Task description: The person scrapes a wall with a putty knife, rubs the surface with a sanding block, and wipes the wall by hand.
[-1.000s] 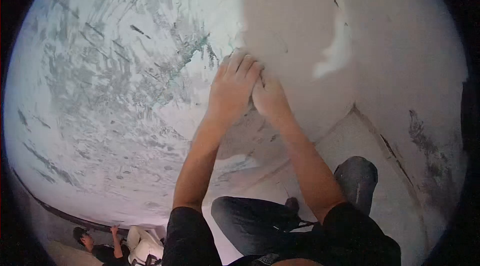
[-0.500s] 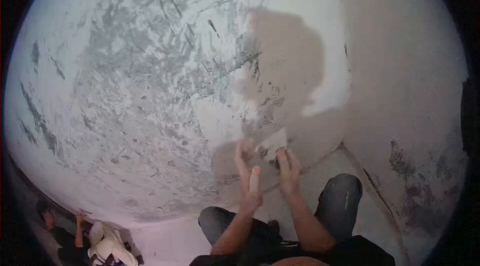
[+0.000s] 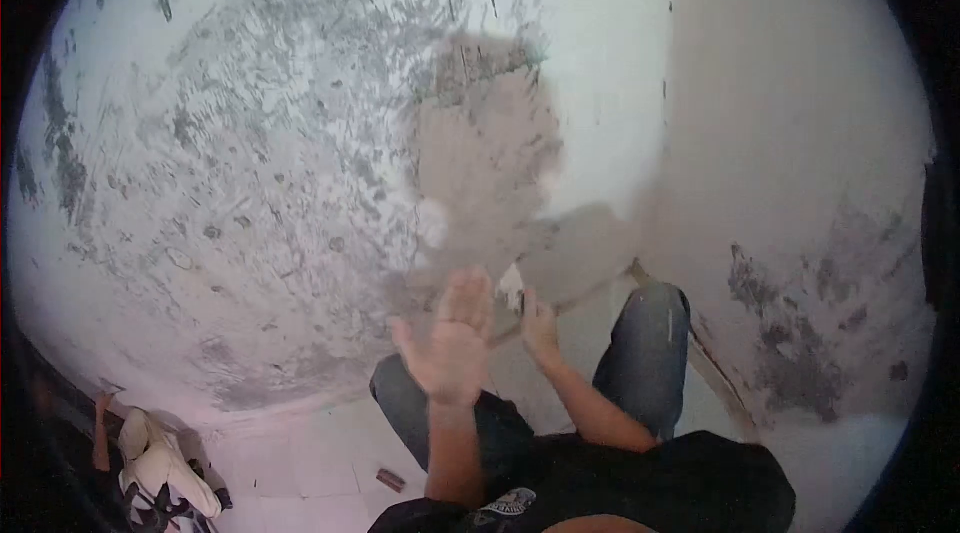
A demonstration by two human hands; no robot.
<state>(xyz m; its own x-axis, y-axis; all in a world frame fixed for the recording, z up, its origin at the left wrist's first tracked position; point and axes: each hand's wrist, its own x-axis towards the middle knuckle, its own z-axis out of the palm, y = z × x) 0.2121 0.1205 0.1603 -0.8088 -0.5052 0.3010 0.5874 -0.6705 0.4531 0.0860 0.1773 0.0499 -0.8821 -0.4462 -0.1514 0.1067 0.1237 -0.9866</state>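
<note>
My left hand [image 3: 455, 348] is raised with the palm showing and the fingers stretched out; nothing is in it. It is slightly blurred. To its right, my right hand [image 3: 540, 329] is closed around a putty knife [image 3: 512, 287]. The knife's pale blade points up toward the wall, and its handle is mostly hidden by my fingers. Both hands are in front of the wall [image 3: 300, 183], which has patchy white filler over grey marks. My head's shadow falls on it above the hands.
A second wall [image 3: 790, 153] meets this one at a corner on the right, with dark patches low down. A small reddish-brown object [image 3: 391, 480] lies on the pale floor [image 3: 300, 478]. At lower left, another person's arm [image 3: 102, 433] reaches toward the wall, beside pale cloth [image 3: 165, 463].
My left hand has moved away from the putty knife and turned palm up, with its fingers spread. The right hand keeps the knife. My view has shifted, and the reddish-brown object has come into sight.
</note>
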